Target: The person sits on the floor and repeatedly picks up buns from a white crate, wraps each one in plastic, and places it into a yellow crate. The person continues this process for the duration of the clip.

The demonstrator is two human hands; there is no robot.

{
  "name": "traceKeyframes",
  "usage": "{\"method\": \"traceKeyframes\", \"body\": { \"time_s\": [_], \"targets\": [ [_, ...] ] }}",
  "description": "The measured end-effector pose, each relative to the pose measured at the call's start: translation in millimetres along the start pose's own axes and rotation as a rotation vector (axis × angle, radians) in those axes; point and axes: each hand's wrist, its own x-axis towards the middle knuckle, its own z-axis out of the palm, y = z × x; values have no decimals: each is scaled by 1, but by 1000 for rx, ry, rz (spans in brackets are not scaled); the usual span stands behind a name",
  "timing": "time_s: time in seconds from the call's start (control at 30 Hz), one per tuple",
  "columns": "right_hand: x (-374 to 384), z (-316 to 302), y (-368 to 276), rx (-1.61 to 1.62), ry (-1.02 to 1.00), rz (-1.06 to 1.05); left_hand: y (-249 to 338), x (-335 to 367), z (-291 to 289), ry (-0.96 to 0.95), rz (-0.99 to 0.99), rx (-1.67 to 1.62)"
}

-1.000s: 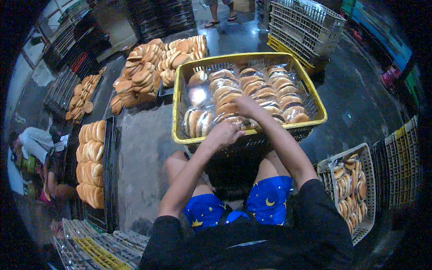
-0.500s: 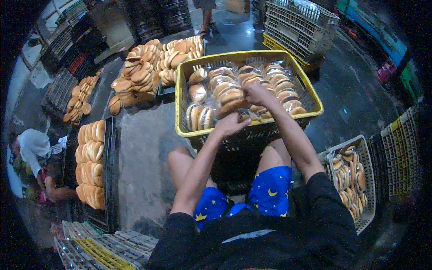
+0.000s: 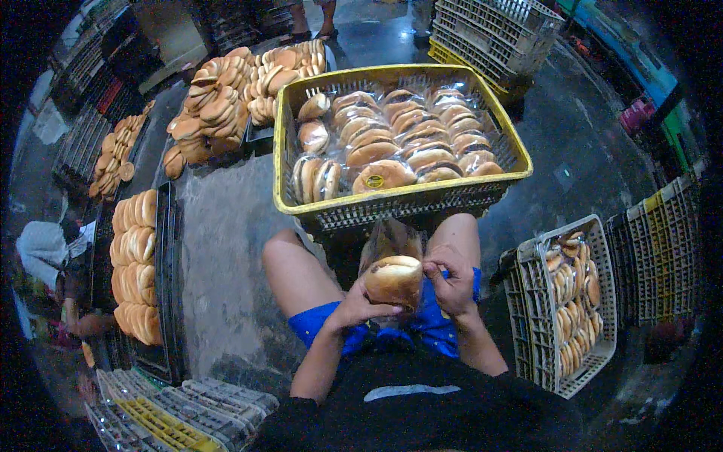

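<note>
Over my lap, a golden bun sits inside a clear plastic bag whose loose end points away from me. My left hand is closed around the bun's left and near side, thumb across the front. At the bun's right, my right hand has its fingers curled in a pinch at the bag's edge. Just beyond my knees stands a yellow-rimmed plastic crate, filled with rows of bagged buns. One bagged bun with a round yellow label lies flat at its near side.
A grey crate of buns stands at right beside stacked crates. Left are a black tray with bun rows and large bun piles. A crouching person is at far left; another person's legs show beyond.
Both hands have drawn back from the crate to over my lap, now with a bagged bun. The labelled bun now lies at the crate's near side. The view has shifted slightly.
</note>
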Motion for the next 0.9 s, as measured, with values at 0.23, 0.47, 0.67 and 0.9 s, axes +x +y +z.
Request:
{"method": "traceKeyframes", "body": {
  "time_s": [0.23, 0.47, 0.67, 0.9],
  "targets": [
    [1, -1, 15, 781, -370, 326, 1, 8, -10, 10, 172, -352],
    [6, 22, 8, 698, -343, 617, 2, 19, 0, 115, 400, 26],
    [12, 21, -9, 314, -116, 30, 7, 14, -1, 191, 447, 158],
    [15, 6, -10, 547, -392, 361, 17, 24, 15, 354, 166, 156]
  ]
}}
